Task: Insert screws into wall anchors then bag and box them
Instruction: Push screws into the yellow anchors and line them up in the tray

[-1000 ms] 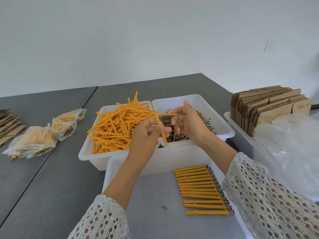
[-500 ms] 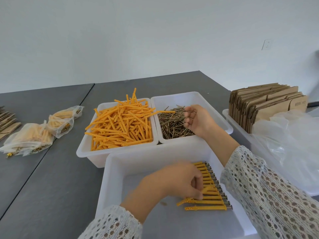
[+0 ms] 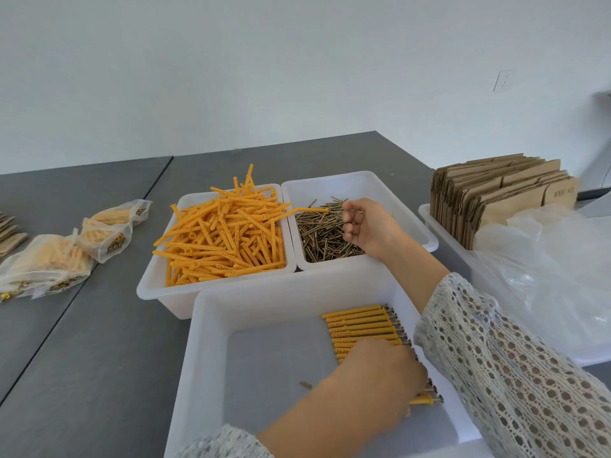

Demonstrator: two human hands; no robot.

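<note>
- left hand (image 3: 380, 375) palm down in the near white tray (image 3: 211, 345), lying over the lower end of the row of assembled anchors (image 3: 360, 325); fingers hidden from this angle – cannot tell whether it grips one
- row of assembled anchors lies side by side along the tray's right side, screw heads pointing right; the nearest one pokes out from under the hand
- small dark scrap (image 3: 305, 385) on the tray floor, just left of the left hand
- right hand (image 3: 367, 226) over the screw bin (image 3: 406, 206), fingers curled with a few screws held between them
- screws (image 3: 324, 236) heaped in that bin's left half
- anchor bin (image 3: 158, 276) touching the screw bin's left side, piled high with loose orange anchors (image 3: 224, 233) – one lies across the shared rim with its tip over the screws
- filled clear bags (image 3: 49, 262) on the grey table (image 3: 99, 342), well left of the bins
- flat cardboard boxes (image 3: 496, 196) stacked on edge in a bin at far right, empty plastic bags (image 3: 555, 276) bunched in front of them
</note>
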